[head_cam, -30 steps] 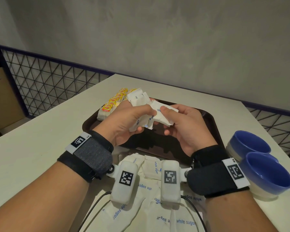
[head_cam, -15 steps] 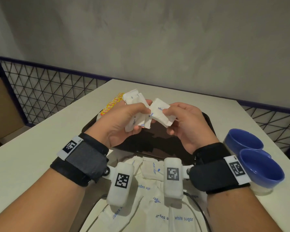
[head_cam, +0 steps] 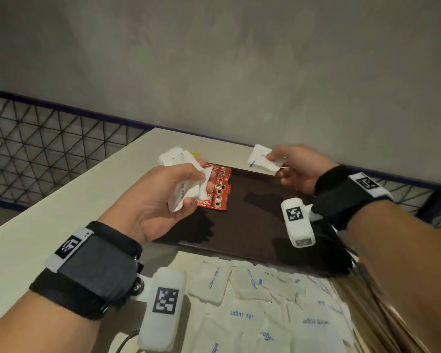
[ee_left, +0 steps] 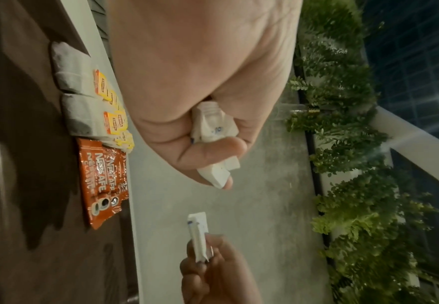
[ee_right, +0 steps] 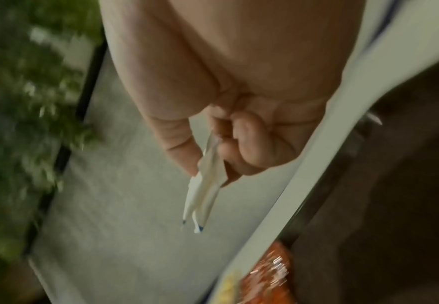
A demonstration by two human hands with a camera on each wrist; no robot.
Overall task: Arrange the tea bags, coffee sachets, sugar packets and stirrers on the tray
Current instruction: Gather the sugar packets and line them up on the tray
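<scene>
My left hand (head_cam: pixel 173 189) grips a bunch of white sugar packets (head_cam: pixel 182 174) above the left part of the dark brown tray (head_cam: pixel 255 220); the same bunch (ee_left: pixel 214 144) shows in the left wrist view. My right hand (head_cam: pixel 293 166) pinches a couple of sugar packets (head_cam: pixel 262 160) over the tray's far right corner, seen edge-on (ee_right: pixel 205 185) in the right wrist view. Red coffee sachets (head_cam: pixel 218 189) lie in a row on the tray's left side. Tea bags with yellow tags (ee_left: pixel 91 102) lie beside them at the tray's edge.
Many loose sugar packets (head_cam: pixel 252 301) lie on the table in front of the tray. Wooden stirrers (head_cam: pixel 362 309) lie at the near right. The white table (head_cam: pixel 61 200) ends at a grey wall and a mesh railing (head_cam: pixel 49 138).
My hands have drawn apart: the right one has carried its packets away to the tray's far right, the left keeps its bunch. The view tilted up; the coffee sachets now show.
</scene>
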